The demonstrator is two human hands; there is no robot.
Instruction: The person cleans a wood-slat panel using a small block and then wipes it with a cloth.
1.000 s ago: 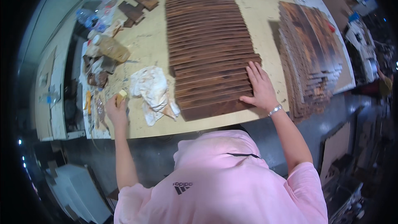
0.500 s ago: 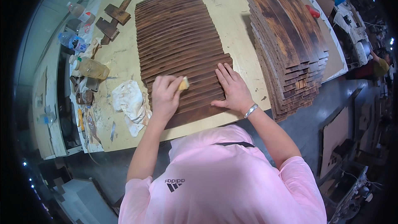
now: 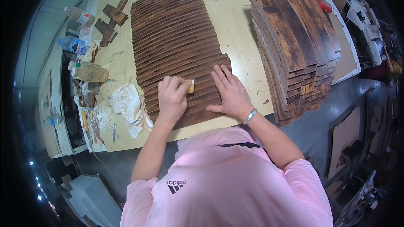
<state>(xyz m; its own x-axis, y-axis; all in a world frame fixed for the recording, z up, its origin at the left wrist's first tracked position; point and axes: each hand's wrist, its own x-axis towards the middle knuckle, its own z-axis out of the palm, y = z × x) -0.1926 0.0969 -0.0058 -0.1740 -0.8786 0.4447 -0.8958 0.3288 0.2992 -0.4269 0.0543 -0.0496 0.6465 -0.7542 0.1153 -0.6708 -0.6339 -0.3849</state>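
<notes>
Pressing down on a row of dark wooden slats (image 3: 179, 46), the person works at a pale yellow table (image 3: 235, 4) with both hands on the near end of the row. The left hand (image 3: 172, 98) is curled around a small yellowish sponge (image 3: 192, 86), whose tip pokes out at the thumb side and touches the wood. The right hand (image 3: 229, 92) lies flat just to the right of it, fingers spread wide and pointing away, palm on the slats and holding nothing; a silver bracelet (image 3: 249, 116) sits on that wrist. The two hands are close together but not touching.

The slats lie edge to edge, running from the near edge of the table to the far end. To the right, well apart from the hands, stands a tall stack of wider stained boards (image 3: 294, 46), brown with lighter patches. Just left of the left hand lies a crumpled white rag (image 3: 128, 105), stained in places. Farther left, along the table's edge, lie a plastic bottle of yellowish liquid (image 3: 89, 72) on its side and two clear bottles (image 3: 73, 44) beyond it. A few short dark wood offcuts (image 3: 111, 19) rest at the far left of the table. The person wears a pink shirt (image 3: 227, 180).
</notes>
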